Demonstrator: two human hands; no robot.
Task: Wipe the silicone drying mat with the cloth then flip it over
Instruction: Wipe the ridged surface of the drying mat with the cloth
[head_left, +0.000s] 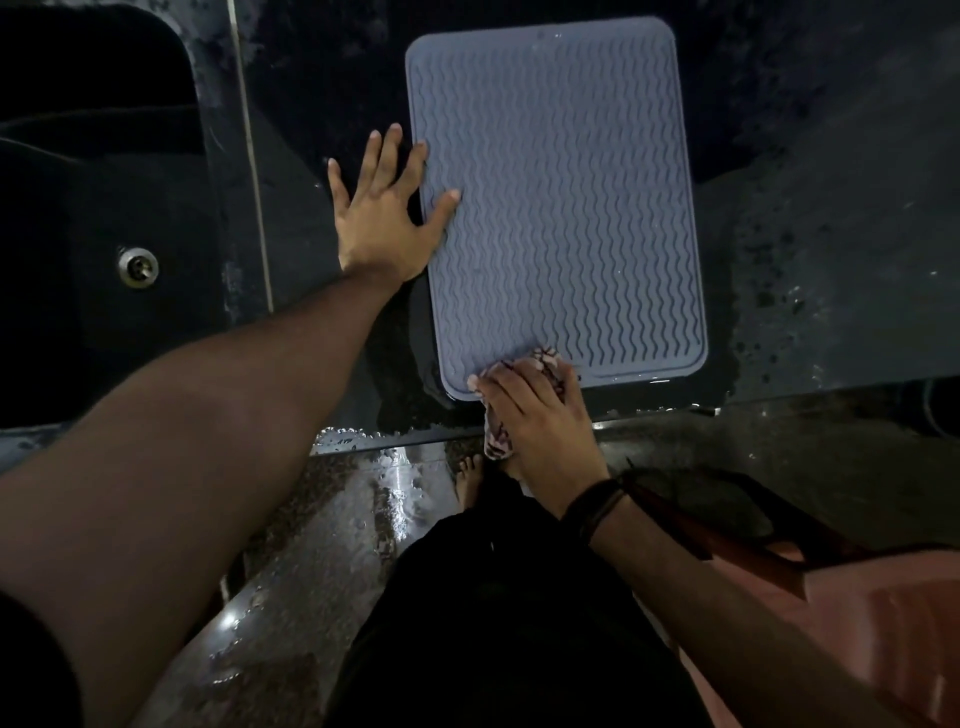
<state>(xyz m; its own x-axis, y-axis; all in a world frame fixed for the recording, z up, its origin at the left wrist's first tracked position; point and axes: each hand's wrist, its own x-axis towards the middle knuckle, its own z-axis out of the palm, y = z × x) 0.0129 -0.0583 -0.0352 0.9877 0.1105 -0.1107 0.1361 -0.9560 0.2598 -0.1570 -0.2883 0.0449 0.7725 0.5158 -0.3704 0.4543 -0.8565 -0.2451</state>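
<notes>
A grey-blue silicone drying mat (561, 208) with wavy ridges lies flat on the dark wet counter, ridged side up. My left hand (382, 213) lies flat with spread fingers at the mat's left edge, thumb and forefinger resting on the mat. My right hand (535, 415) grips a crumpled patterned cloth (545, 361) and presses it on the mat's near left corner. Part of the cloth hangs below my palm over the counter's front edge.
A dark sink (93, 182) with a metal drain (137, 266) sits to the left of the counter. The counter (831, 234) is wet, with water patches to the right of the mat. Below the front edge are a wet floor and my bare foot (467, 478).
</notes>
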